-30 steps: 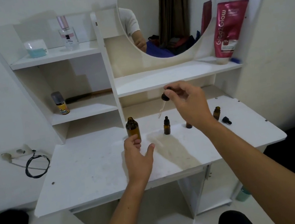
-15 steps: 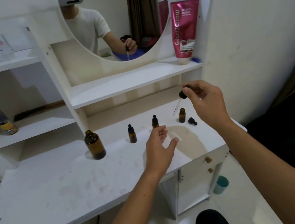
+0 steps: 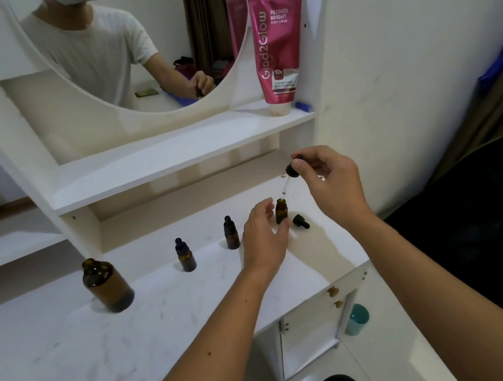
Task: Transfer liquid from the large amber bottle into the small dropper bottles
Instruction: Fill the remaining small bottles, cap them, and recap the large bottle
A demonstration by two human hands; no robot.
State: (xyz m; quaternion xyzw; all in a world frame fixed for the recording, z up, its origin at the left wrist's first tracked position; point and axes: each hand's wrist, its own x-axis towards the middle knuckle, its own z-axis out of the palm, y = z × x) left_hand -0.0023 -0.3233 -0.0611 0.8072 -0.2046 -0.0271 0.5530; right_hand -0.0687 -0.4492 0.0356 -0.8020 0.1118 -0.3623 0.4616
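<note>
The large amber bottle (image 3: pixel 107 284) stands uncapped on the white desk (image 3: pixel 70 350) at the left. Two capped small dropper bottles (image 3: pixel 185 255) (image 3: pixel 231 233) stand in a row to its right. A third small bottle (image 3: pixel 281 210) stands open further right, with a loose black dropper cap (image 3: pixel 300 221) lying beside it. My right hand (image 3: pixel 331 183) pinches a dropper (image 3: pixel 290 174) by its black bulb, its glass tip right over the open bottle's mouth. My left hand (image 3: pixel 263 237) reaches to that bottle, fingers apart, thumb close to its base; I cannot tell if it touches.
A round mirror (image 3: pixel 130 43) and a pink serum tube (image 3: pixel 281 50) stand on the shelf above. Shelves rise at the back left. The desk's right edge is just past the open bottle. A teal cup (image 3: pixel 356 319) sits on the floor below.
My view has shifted right. My right hand carried the dropper from near the large bottle over to the rightmost open bottle. My left hand left the large bottle and came up beside the small one.
</note>
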